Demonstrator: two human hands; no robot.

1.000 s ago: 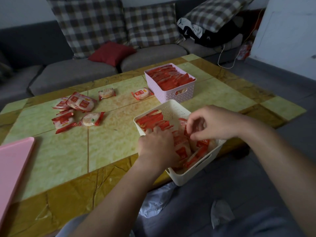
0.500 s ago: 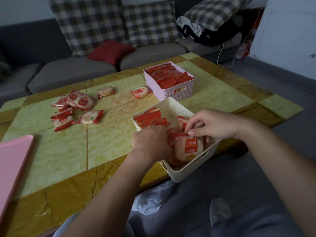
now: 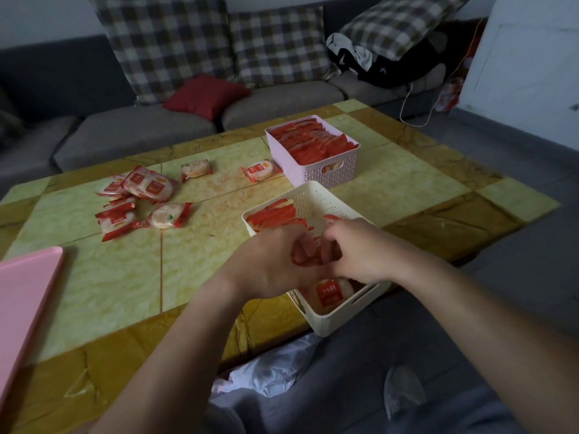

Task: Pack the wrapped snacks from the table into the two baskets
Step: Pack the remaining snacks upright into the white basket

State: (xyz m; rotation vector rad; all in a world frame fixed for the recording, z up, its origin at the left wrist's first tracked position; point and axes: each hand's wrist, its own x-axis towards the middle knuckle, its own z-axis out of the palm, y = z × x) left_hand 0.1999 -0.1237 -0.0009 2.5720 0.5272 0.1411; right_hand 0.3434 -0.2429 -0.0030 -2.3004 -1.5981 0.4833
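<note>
A white basket stands at the table's near edge, partly over it, with red wrapped snacks standing on edge inside. My left hand and my right hand are both in it, fingers curled round the red snack packets between them. One packet lies flat at the basket's near end. A pink basket behind is packed full of snacks. Loose snacks lie on the table: a pile at the left, one further back, one beside the pink basket.
A pink tray juts in at the left edge of the tiled table. A grey sofa with checked cushions and a red cushion runs behind. A white plastic bag lies on the floor by my legs.
Both hands have drawn together over the middle of the white basket and now grip packets between them. The flat packet my right hand was setting down now lies at the near end.
</note>
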